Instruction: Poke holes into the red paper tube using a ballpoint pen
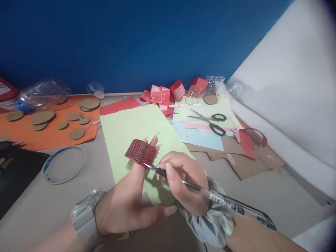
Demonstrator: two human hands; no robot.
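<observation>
Currently, left hand (124,201), thumb spread, is bearing a band (140,151) across its fingers over paper (131,122) while right hand (186,178) is gripping a pen (195,187), tip at the band's 6 o'clock edge.

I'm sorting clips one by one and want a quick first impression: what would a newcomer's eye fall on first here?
Probably the red-and-black patterned piece on the left hand, near the centre, with the tip of a pen in the right hand at its lower edge. Next might come the orange sheet bearing cardboard discs at picture left, and the deep blue panel behind everything.
</observation>
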